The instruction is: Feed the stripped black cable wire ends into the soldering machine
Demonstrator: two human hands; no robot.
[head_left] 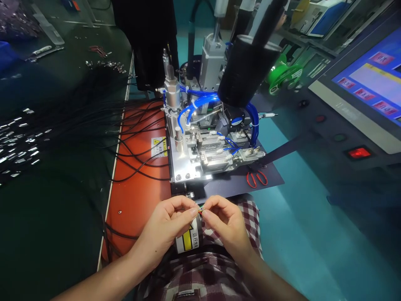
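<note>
Small coloured wires [201, 210], with orange and some green showing, lie between my fingertips just in front of the machine. My left hand [171, 219] is closed, thumb and forefinger pinching the wires from the left. From the right, my right hand [227, 221] pinches them the same way, its fingertips almost meeting the left ones. The far ends of the wires are hidden by my fingers. Just beyond my hands stands the metal machine [216, 161] with blue air tubes [203, 100]. Below them is a white-and-yellow warning label [191, 239] on a rounded part.
Black cables [138, 144] run from the dark table [72, 200] over an orange-red surface [134, 200] to the machine. Red-handled scissors [257, 179] lie on its base plate. A control panel screen [369, 79] stands at right, a green spool [285, 75] behind. A person in black clothes [147, 37] is opposite.
</note>
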